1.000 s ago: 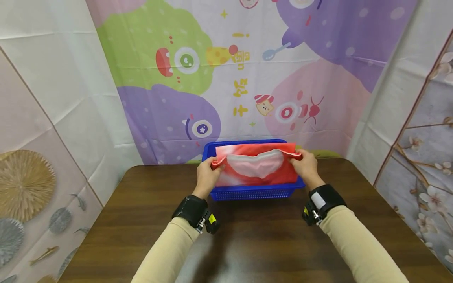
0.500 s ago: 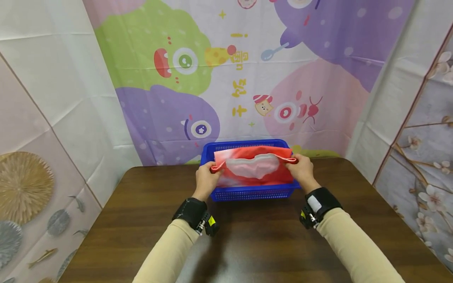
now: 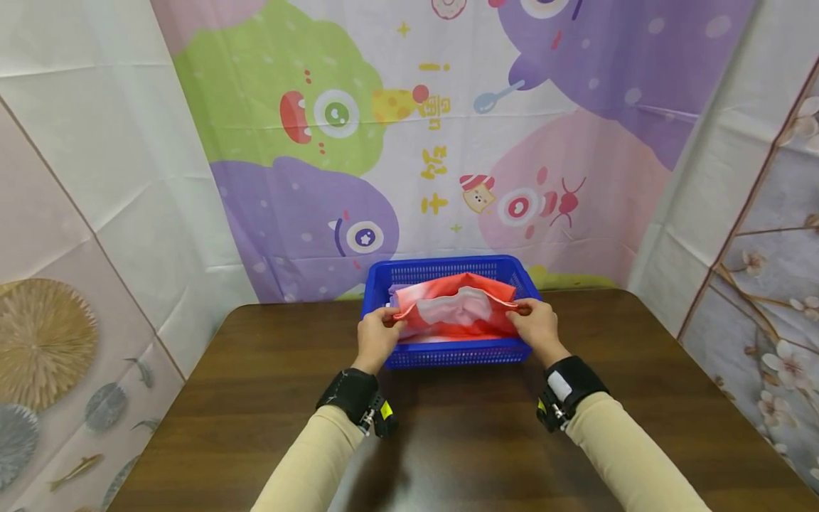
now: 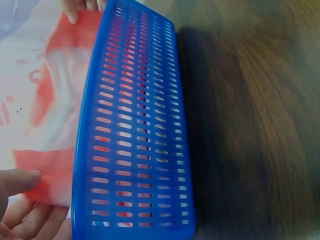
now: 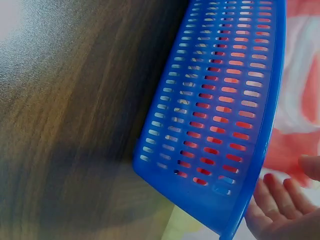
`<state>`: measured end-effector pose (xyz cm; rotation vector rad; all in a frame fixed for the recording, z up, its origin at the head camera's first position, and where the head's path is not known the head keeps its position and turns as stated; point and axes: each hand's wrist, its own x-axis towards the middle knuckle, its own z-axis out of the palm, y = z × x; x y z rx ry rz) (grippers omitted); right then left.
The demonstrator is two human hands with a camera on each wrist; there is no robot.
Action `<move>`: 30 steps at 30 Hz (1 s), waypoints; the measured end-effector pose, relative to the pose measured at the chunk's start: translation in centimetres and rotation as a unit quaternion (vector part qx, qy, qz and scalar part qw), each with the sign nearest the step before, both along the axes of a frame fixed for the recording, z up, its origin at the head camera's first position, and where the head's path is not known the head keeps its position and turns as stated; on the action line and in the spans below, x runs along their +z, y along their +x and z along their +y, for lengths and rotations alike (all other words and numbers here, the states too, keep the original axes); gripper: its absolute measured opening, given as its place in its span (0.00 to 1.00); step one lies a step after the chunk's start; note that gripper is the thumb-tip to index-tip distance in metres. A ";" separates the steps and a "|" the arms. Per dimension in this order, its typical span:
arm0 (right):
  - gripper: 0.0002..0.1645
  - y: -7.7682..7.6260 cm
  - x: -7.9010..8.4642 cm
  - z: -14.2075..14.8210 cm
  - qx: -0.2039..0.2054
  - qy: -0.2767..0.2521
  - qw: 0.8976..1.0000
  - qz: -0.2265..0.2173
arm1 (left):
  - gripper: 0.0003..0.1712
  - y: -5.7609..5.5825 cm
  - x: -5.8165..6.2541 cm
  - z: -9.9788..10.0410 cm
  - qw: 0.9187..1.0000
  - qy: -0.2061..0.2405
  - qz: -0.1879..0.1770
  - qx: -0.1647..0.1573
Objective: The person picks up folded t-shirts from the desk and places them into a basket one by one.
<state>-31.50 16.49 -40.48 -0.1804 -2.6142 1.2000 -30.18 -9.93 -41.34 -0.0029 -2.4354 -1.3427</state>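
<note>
A folded red-and-white cloth (image 3: 457, 306) with a pale pink-white patch sits low in a blue plastic basket (image 3: 461, 348), its front edge sagging open in the middle. My left hand (image 3: 376, 338) pinches the cloth's left corner at the basket's near rim. At the opposite corner, my right hand (image 3: 539, 327) holds the cloth between thumb and fingers. In the left wrist view the thumb lies over the red cloth (image 4: 52, 172) with the fingers beneath. Red shows through the slots of the basket wall (image 5: 215, 100) in the right wrist view.
The basket stands at the back of a brown wooden table (image 3: 461, 441), close to a cartoon-printed curtain (image 3: 435, 142). Something light purple (image 3: 398, 290) lies inside the basket at its left, partly hidden by the cloth. Patterned curtains (image 3: 768, 341) flank the table.
Both hands have lowered the cloth into the basket and come slightly closer together. The cloth's back edge has dropped, so more of the basket's far wall and the purple thing show.
</note>
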 end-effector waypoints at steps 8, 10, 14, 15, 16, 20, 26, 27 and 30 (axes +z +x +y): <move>0.24 0.2 0.1 0.8 -0.022 -0.035 0.998 -0.040 | 0.14 -0.2 -0.1 0.2 1.000 0.011 -0.012 0.010; 0.24 0.3 0.1 0.9 -0.021 -0.031 0.998 -0.046 | 0.14 -0.2 -0.2 0.3 1.000 0.012 -0.013 0.009; 0.25 0.5 0.1 1.2 -0.021 -0.031 0.998 -0.054 | 0.14 -0.2 -0.4 0.3 1.000 0.011 -0.011 0.003; 0.25 0.6 0.1 1.2 -0.020 -0.031 0.998 -0.053 | 0.13 -0.2 -0.5 0.3 1.000 0.007 -0.007 0.001; 0.25 0.7 0.1 1.3 -0.019 -0.032 0.998 -0.052 | 0.13 -0.3 -0.6 0.3 1.000 0.005 -0.004 -0.001; 0.23 1.3 0.0 1.3 -0.008 -0.032 0.999 -0.039 | 0.12 -0.5 -1.0 0.2 1.000 -0.011 0.006 -0.014; 0.21 2.9 0.4 0.5 0.026 -0.057 0.998 -0.008 | 0.12 -0.7 -0.9 -0.5 0.995 -0.077 0.009 -0.067; 0.20 3.2 0.5 0.3 0.034 -0.060 0.998 -0.004 | 0.12 -0.8 -0.8 -0.6 0.993 -0.095 0.005 -0.076; 0.20 4.2 0.7 0.4 0.052 -0.067 0.996 -0.002 | 0.11 -1.4 -0.6 -0.4 0.983 -0.154 -0.004 -0.100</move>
